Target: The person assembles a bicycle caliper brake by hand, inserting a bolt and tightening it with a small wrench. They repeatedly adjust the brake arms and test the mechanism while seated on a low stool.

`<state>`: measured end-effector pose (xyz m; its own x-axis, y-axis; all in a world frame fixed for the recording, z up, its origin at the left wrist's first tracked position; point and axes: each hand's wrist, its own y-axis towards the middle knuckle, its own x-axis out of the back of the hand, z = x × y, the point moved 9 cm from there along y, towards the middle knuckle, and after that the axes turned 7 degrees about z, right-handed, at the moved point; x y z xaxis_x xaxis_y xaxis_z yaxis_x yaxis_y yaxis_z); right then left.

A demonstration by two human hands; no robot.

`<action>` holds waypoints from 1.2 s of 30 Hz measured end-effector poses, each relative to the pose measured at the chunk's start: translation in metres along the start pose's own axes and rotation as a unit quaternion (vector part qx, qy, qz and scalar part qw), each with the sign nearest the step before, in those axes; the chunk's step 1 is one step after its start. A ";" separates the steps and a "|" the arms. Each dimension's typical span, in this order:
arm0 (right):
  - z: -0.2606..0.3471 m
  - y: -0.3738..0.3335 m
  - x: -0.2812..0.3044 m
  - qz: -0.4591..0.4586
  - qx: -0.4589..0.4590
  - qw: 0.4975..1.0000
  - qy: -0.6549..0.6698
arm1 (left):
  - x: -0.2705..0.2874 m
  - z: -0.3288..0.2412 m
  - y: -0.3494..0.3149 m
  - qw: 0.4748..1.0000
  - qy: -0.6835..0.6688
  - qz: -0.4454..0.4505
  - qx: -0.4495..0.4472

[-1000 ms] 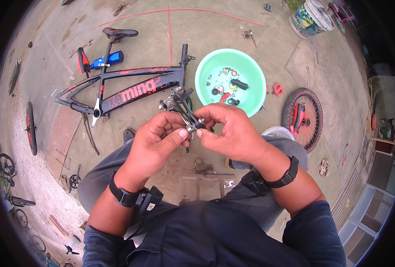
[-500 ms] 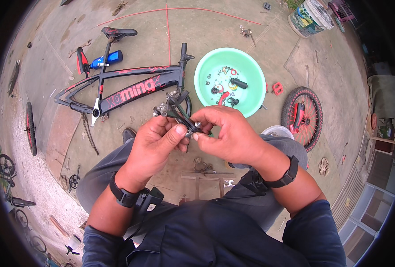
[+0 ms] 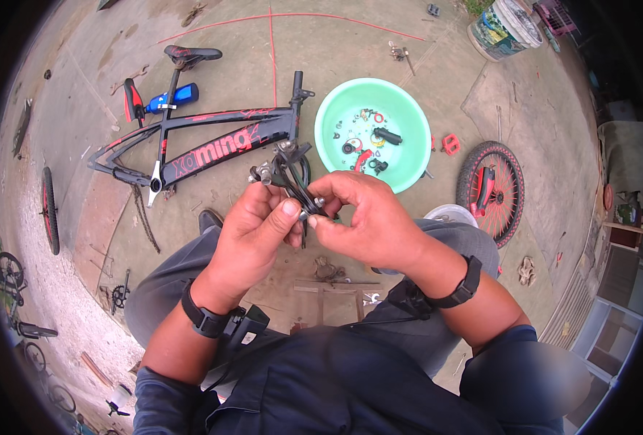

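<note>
Between my hands, above my knees, is a bicycle brake caliper (image 3: 287, 174) with black arms and silver bolts. My left hand (image 3: 255, 225) grips its lower left side, with the thumb pressed along the front. From the right, my right hand (image 3: 361, 217) pinches the lower end near a small silver bolt, thumb and forefinger close together. My fingers cover part of the lower arms, so the exact contact there is hidden. Just beyond lies a black and red bicycle frame (image 3: 220, 148) with its saddle (image 3: 191, 54) and a blue bottle (image 3: 184, 94).
A mint-green basin (image 3: 329, 145) holding several small bicycle parts stands ahead to the right. Further right are a red pedal (image 3: 450, 143) and a wheel with red spokes (image 3: 517, 196). A paint bucket (image 3: 484, 43) stands at the far right. A chain (image 3: 144, 221) lies at left.
Both hands keep hold of the brake caliper, which has shifted and turned slightly. The right hand's fingers have moved a little to the left.
</note>
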<state>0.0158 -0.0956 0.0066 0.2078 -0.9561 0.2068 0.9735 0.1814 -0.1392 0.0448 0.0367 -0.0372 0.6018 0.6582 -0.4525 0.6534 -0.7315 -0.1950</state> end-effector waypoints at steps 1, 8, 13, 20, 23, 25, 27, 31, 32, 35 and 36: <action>-0.001 -0.001 0.000 -0.005 -0.001 1.000 0.002 | 0.000 0.000 0.000 1.000 -0.006 -0.010 -0.008; -0.007 0.000 0.004 0.001 -0.015 0.999 0.048 | -0.003 -0.009 -0.004 1.000 -0.012 0.020 0.013; -0.008 -0.003 0.002 0.008 -0.017 0.998 0.055 | -0.003 -0.007 -0.003 1.000 0.011 0.014 0.006; -0.009 -0.003 -0.001 0.010 -0.020 0.995 0.096 | -0.003 -0.006 -0.003 0.999 0.032 -0.009 -0.001; -0.009 -0.002 -0.001 0.006 -0.026 0.996 0.089 | -0.003 -0.006 -0.003 0.999 0.039 -0.019 -0.002; -0.011 -0.002 -0.002 0.012 -0.039 0.995 0.086 | -0.005 -0.005 -0.003 0.999 0.046 -0.019 -0.004; -0.013 -0.003 -0.004 0.021 -0.055 0.993 0.101 | -0.006 -0.005 -0.004 0.998 0.053 -0.018 -0.007; -0.017 -0.003 -0.006 0.046 -0.078 0.986 0.141 | -0.009 -0.006 -0.003 0.998 0.062 -0.013 -0.015; -0.019 -0.003 -0.007 0.053 -0.081 0.985 0.145 | -0.009 -0.006 -0.003 0.998 0.062 -0.013 -0.016; -0.022 -0.003 -0.008 0.054 -0.081 0.978 0.186 | -0.010 -0.008 -0.003 0.998 0.059 -0.012 -0.017; -0.024 -0.004 -0.009 0.054 -0.083 0.975 0.197 | -0.009 -0.009 -0.003 0.998 0.067 -0.012 -0.019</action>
<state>0.0082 -0.0930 -0.0175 0.2227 -0.9538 -0.2016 0.9126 0.2767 -0.3010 0.0413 0.0343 -0.0245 0.6391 0.6958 -0.3277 0.6845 -0.7089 -0.1701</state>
